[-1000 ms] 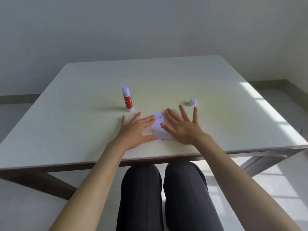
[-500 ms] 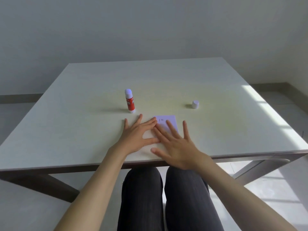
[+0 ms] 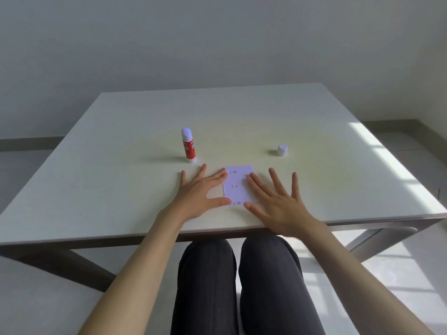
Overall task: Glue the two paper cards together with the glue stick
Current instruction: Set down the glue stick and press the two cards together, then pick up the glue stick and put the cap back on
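Note:
A white paper card (image 3: 238, 186) with small printed marks lies flat near the table's front edge; only one card face shows, so I cannot tell whether a second lies under it. My left hand (image 3: 200, 193) rests flat, fingers spread, its fingertips and thumb touching the card's left edge. My right hand (image 3: 278, 201) is flat and spread too, index finger and thumb on the card's right side. The red glue stick (image 3: 188, 146) stands upright and uncapped behind my left hand. Its white cap (image 3: 282, 150) sits apart, behind my right hand.
The white table (image 3: 121, 177) has its front edge just below my wrists, with my knees under it. Sunlight falls on the table's right side (image 3: 387, 160). A plain wall is behind.
My right hand slid over the card toward me and then back out to the right, uncovering most of the card. My left hand stayed at the card's left edge.

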A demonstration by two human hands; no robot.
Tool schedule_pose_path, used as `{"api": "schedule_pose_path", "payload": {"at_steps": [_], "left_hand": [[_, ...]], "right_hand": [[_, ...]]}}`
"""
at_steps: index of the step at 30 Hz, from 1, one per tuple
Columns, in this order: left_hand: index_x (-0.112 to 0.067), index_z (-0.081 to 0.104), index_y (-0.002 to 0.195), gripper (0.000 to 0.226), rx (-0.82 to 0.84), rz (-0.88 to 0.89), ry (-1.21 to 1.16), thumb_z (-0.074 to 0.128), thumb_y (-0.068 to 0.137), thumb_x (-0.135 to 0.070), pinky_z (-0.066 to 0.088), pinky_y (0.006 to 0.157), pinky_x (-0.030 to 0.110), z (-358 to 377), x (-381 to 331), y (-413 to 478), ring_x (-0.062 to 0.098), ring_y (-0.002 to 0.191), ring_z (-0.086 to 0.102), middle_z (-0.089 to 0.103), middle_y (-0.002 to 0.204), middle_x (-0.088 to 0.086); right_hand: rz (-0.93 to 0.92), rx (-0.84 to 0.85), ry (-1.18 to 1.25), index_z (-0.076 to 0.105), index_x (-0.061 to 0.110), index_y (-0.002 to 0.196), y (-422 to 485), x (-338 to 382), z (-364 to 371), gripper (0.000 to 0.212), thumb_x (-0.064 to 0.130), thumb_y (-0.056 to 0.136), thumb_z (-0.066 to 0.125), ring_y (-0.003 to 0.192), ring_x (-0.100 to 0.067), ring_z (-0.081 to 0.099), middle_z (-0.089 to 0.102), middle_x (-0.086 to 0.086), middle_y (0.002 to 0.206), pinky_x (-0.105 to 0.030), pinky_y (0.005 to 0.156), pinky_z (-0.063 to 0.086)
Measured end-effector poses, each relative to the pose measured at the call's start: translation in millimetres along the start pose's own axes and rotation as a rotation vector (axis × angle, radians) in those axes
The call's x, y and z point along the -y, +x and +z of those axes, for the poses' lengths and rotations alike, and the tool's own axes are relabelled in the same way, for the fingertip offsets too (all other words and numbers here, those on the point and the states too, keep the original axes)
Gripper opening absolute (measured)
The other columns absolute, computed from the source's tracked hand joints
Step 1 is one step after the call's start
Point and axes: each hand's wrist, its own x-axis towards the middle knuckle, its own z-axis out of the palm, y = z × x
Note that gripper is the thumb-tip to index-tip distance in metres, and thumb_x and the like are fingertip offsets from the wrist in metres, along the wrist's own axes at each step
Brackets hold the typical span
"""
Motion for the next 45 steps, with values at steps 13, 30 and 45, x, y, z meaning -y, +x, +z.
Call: {"api": "schedule_pose_path", "payload": {"at_steps": [13, 30, 45], "left_hand": [[-0.015, 0.050, 0.134, 0.061, -0.882, -0.331, -0.635, 0.073, 0.079, -0.029, 0.040, 0.095, 0.023, -23, 11, 1, 0.018, 0.119, 0.057, 0.060, 0.131, 0.001], [-0.025, 0.077, 0.080, 0.018, -0.462, -0.100, -1.339, 0.063, 0.087, -0.017, 0.050, 0.078, 0.028, -11, -54, -13, 0.016, 0.078, 0.069, 0.076, 0.085, -0.001], [-0.025, 0.078, 0.077, 0.009, -0.506, -0.109, -1.328, 0.071, 0.081, -0.020, 0.046, 0.102, 0.042, -19, -67, -23, 0.031, 0.105, 0.066, 0.076, 0.093, 0.006]], "right_hand": [[0.011, -0.169, 0.157, -0.026, 0.037, 0.144, -7, 3, 10, 0.076, 0.071, 0.082, 0.004, 0.144, -0.016, -0.027, -0.030, 0.016, 0.154, -0.045, 0.115, -0.014], [0.410, 0.368, 2.119, 0.067, 0.002, 0.089, 21, 58, -45, 0.052, 0.045, 0.096, 0.040, 0.033, -0.010, 0.044, 0.061, -0.005, 0.054, -0.016, 0.032, 0.032], [0.373, 0.246, 2.169, 0.069, 0.002, 0.088, 2, 56, -40, 0.054, 0.048, 0.094, 0.042, 0.041, -0.013, 0.056, 0.068, -0.007, 0.060, -0.019, 0.040, 0.045]]}}
